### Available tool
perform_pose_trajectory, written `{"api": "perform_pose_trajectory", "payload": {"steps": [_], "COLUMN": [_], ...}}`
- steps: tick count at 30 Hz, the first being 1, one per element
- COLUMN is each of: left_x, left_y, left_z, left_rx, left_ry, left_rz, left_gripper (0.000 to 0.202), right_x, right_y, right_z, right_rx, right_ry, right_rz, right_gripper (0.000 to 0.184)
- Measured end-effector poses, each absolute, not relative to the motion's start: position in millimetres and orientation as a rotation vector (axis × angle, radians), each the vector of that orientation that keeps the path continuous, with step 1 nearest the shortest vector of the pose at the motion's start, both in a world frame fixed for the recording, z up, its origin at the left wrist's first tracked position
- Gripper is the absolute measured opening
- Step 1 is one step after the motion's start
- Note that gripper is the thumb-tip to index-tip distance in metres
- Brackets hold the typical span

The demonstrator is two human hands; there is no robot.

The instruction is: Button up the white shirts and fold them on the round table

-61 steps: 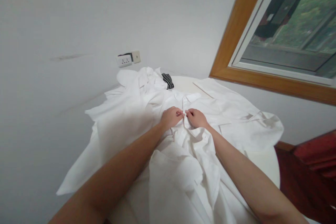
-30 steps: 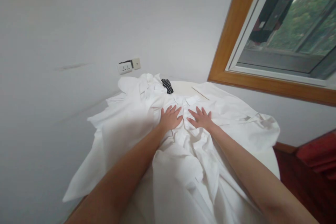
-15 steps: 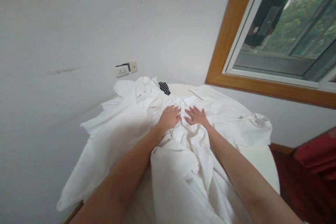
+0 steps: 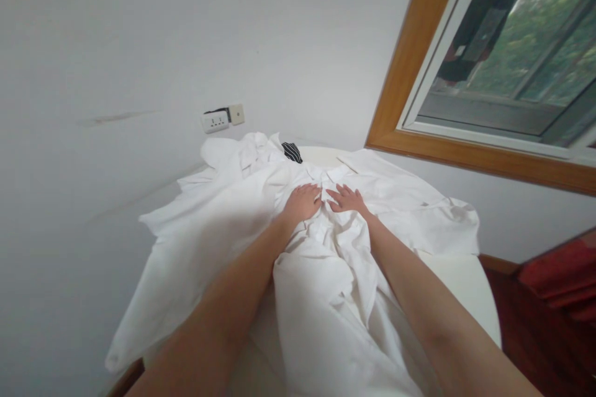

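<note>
A white shirt (image 4: pixel 326 285) lies spread and rumpled over a round white table (image 4: pixel 465 285). My left hand (image 4: pixel 303 202) rests flat on the shirt's chest, fingers stretched out. My right hand (image 4: pixel 347 198) lies flat beside it, fingers spread, almost touching the left one. Both press on the cloth near the collar (image 4: pixel 335 175). Neither hand holds anything.
A small black-and-white striped cloth (image 4: pixel 292 151) lies at the table's far side by more white fabric (image 4: pixel 237 152). A wall socket (image 4: pixel 215 120) sits on the white wall behind. A wood-framed window (image 4: pixel 410 74) is at the right, dark red furniture (image 4: pixel 559 285) below it.
Two seconds ago both hands pinched the shirt front with closed fingers. They then opened and lay flat on the cloth, where they stay. The view has shifted slightly.
</note>
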State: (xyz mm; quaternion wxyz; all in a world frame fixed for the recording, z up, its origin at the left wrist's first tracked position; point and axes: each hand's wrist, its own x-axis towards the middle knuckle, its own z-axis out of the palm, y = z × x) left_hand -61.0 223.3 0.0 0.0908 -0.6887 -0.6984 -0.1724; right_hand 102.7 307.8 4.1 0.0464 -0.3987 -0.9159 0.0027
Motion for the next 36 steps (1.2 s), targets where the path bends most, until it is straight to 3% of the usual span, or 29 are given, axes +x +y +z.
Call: {"api": "perform_pose_trajectory", "payload": {"steps": [4, 10, 15, 18, 21, 27, 36], "left_x": [-58.4, -61.8, -64.0, -58.8, -49.6, -38.6, -38.3], "left_y": [217.5, 222.8, 226.4, 223.5, 216.6, 191.6, 147.5], "left_z": [3.6, 0.0, -2.5, 2.7, 13.5, 28.3, -4.9], "left_rx": [-2.024, -2.055, -2.072, -2.032, -1.958, -1.995, -2.085], "left_ry": [-2.005, -2.082, -2.121, -2.122, -2.093, -2.179, -2.139], "left_rz": [-0.606, -0.471, -0.477, -0.488, -0.489, -0.537, -0.492], "left_gripper": [0.053, 0.042, 0.042, 0.040, 0.038, 0.032, 0.041], "right_x": [101.9, 109.6, 139.5, 161.1, 174.3, 174.8, 181.5], "right_y": [307.9, 304.8, 288.9, 267.0, 245.8, 235.1, 236.7], "right_z": [3.6, 7.1, 16.4, 23.3, 26.9, 21.5, 21.0], "right_rx": [-1.203, -1.044, -0.746, -0.533, -0.496, -0.538, -0.513], "right_ry": [-2.790, -2.606, -2.532, -2.593, -2.753, -2.921, -2.916], "right_rz": [0.014, -0.009, 0.300, 0.561, 0.609, 0.414, 0.383], "right_gripper": [0.053, 0.046, 0.033, 0.043, 0.058, 0.060, 0.062]}}
